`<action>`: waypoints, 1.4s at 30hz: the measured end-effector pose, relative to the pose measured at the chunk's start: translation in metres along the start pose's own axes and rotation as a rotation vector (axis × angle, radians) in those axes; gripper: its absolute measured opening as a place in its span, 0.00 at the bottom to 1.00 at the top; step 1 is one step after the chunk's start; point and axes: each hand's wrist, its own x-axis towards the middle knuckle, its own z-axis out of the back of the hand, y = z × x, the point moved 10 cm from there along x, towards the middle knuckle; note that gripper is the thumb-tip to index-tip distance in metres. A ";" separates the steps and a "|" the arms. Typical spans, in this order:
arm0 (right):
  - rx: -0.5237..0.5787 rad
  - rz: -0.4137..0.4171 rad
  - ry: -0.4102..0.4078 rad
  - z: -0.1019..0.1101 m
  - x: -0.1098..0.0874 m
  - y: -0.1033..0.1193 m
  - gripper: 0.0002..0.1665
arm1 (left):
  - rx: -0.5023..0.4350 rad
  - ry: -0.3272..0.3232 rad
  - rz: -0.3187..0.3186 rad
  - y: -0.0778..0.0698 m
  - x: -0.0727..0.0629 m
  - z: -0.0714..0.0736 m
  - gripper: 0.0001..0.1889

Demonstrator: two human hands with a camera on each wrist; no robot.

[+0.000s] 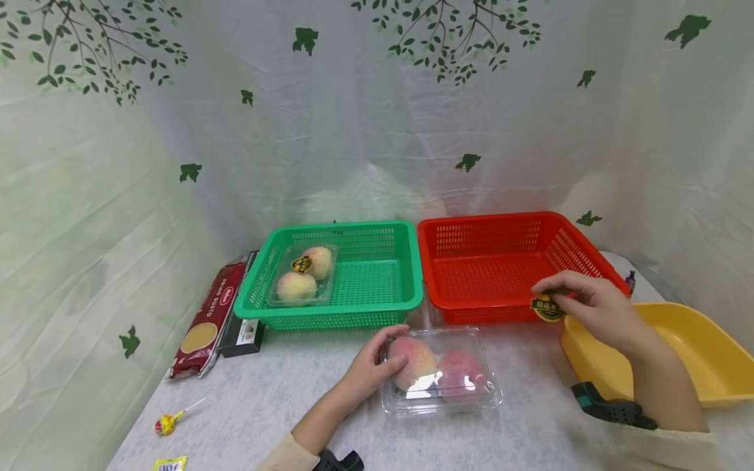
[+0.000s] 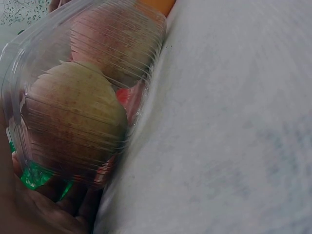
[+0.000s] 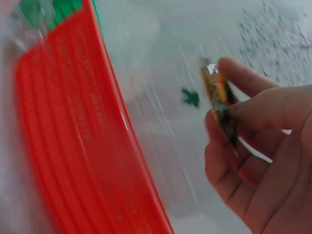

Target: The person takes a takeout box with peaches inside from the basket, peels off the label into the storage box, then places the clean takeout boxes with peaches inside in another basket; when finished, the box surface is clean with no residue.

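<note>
A clear plastic box (image 1: 450, 339) with two pink peaches (image 1: 462, 374) lies on the table in front of the green basket. My left hand (image 1: 366, 371) grips its left end, the thumb over the lid and the fingers along the side. In the left wrist view the ribbed side of the box (image 2: 73, 122) shows close up, fingers (image 2: 44, 209) at its lower end. Off to the right, my right hand (image 1: 603, 313) pinches a black-and-gold label (image 1: 546, 307) between thumb and fingers, near the red basket's front corner. The right wrist view shows that label (image 3: 219, 100) nearly edge-on.
Inside the green basket (image 1: 336, 319) sits another clear box of two peaches (image 1: 297, 288) bearing a similar label. Beside it stands a red basket (image 1: 471, 305), with a yellow basin (image 1: 701, 347) at right. A dark red packet (image 1: 206, 320) and a lollipop (image 1: 167, 424) lie at left.
</note>
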 end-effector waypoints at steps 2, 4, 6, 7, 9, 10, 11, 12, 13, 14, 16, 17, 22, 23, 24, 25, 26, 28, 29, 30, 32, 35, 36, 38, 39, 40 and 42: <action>-0.050 -0.034 -0.004 0.011 -0.005 -0.011 0.15 | 0.003 0.003 -0.002 0.000 0.001 0.000 0.26; -0.111 -0.071 -0.011 0.021 -0.009 -0.023 0.14 | 0.004 0.003 -0.001 0.000 0.001 0.000 0.26; -0.164 -0.096 -0.011 0.029 -0.013 -0.035 0.14 | 0.008 0.003 0.002 0.000 0.001 0.000 0.26; -0.186 -0.107 -0.010 0.032 -0.014 -0.040 0.13 | 0.009 0.003 0.001 0.000 0.001 0.000 0.26; -0.219 -0.133 0.002 0.035 -0.017 -0.051 0.12 | 0.008 0.002 0.003 0.000 0.000 0.001 0.26; -0.228 -0.146 0.015 0.036 -0.018 -0.057 0.12 | 0.009 0.003 0.003 0.000 0.000 0.001 0.26; -0.234 -0.160 0.031 0.037 -0.019 -0.062 0.12 | 0.009 0.004 0.001 -0.001 0.000 0.000 0.26; -0.241 -0.179 0.047 0.037 -0.021 -0.068 0.12 | 0.008 0.004 0.000 -0.001 0.000 0.000 0.26; -0.243 -0.199 0.068 0.036 -0.022 -0.073 0.13 | 0.008 0.005 0.000 -0.001 0.000 0.000 0.26; -0.246 -0.224 0.086 0.036 -0.023 -0.079 0.13 | 0.006 0.005 0.001 -0.001 0.000 0.000 0.26; -0.241 -0.268 0.127 0.034 -0.027 -0.088 0.14 | 0.005 0.007 -0.001 -0.001 0.000 0.000 0.26; -0.240 -0.286 0.144 0.034 -0.029 -0.093 0.14 | 0.005 0.007 -0.001 -0.001 0.000 0.000 0.26; -0.208 -0.376 0.229 0.029 -0.037 -0.116 0.16 | 0.005 0.011 -0.006 0.000 0.001 -0.001 0.26; -0.209 -0.386 0.246 0.028 -0.039 -0.120 0.16 | 0.006 0.011 -0.008 0.000 0.001 0.000 0.26; -0.207 -0.394 0.262 0.027 -0.040 -0.124 0.16 | 0.007 0.011 -0.009 0.000 0.001 0.000 0.26; -0.207 -0.394 0.278 0.025 -0.041 -0.128 0.16 | 0.007 0.010 -0.008 0.000 0.001 0.000 0.26; -0.210 -0.382 0.293 0.022 -0.041 -0.130 0.16 | 0.007 0.009 -0.007 0.000 0.001 0.000 0.26; -0.229 -0.364 0.308 0.020 -0.041 -0.135 0.16 | 0.008 0.007 -0.004 0.000 0.001 0.000 0.26; -0.235 -0.359 0.312 0.018 -0.042 -0.137 0.16 | 0.008 0.005 -0.001 0.000 0.001 0.000 0.26; -0.234 -0.353 0.315 0.017 -0.042 -0.139 0.16 | 0.008 0.005 0.002 0.000 0.001 0.000 0.26; -0.241 -0.348 0.321 0.015 -0.043 -0.143 0.16 | 0.007 0.005 0.004 0.000 0.001 0.000 0.26; -0.221 -0.365 0.334 0.013 -0.045 -0.148 0.18 | 0.003 0.008 0.009 0.000 0.000 -0.001 0.26; -0.217 -0.371 0.334 0.013 -0.046 -0.149 0.18 | 0.002 0.009 0.008 -0.001 0.000 -0.001 0.26; -0.220 -0.364 0.328 0.013 -0.046 -0.150 0.17 | 0.000 0.011 0.005 -0.001 0.000 -0.001 0.26; -0.220 -0.354 0.325 0.013 -0.046 -0.149 0.17 | 0.001 0.011 0.002 -0.001 0.000 -0.001 0.26; -0.228 -0.348 0.315 0.015 -0.045 -0.148 0.17 | 0.003 0.012 -0.001 -0.001 0.000 -0.001 0.26; -0.263 -0.344 0.294 0.019 -0.045 -0.146 0.16 | 0.004 0.010 -0.007 -0.001 0.000 0.000 0.26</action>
